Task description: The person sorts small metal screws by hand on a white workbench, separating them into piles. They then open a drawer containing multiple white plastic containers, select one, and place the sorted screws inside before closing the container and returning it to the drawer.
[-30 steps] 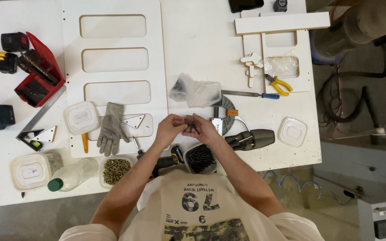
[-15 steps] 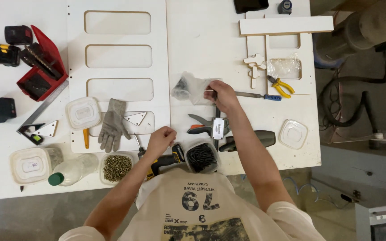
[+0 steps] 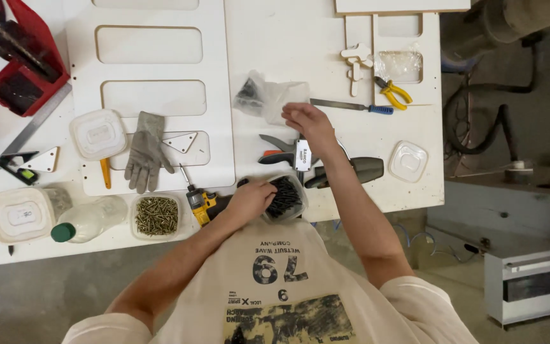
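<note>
Both hands work: my left hand (image 3: 249,199) digs into the near tub of dark screws (image 3: 284,197); right hand (image 3: 307,121), grip narrow, touches the far plastic bag (image 3: 268,97).

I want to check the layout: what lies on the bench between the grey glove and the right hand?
In the head view, between the grey glove and the right hand lie a small white triangle piece and bare white panel.

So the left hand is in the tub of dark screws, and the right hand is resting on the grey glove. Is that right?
Not quite. The left hand is at the tub of dark screws, but the right hand is at the clear plastic bag, not the grey glove, which lies untouched further to the person's left. The head view shows this.
</note>
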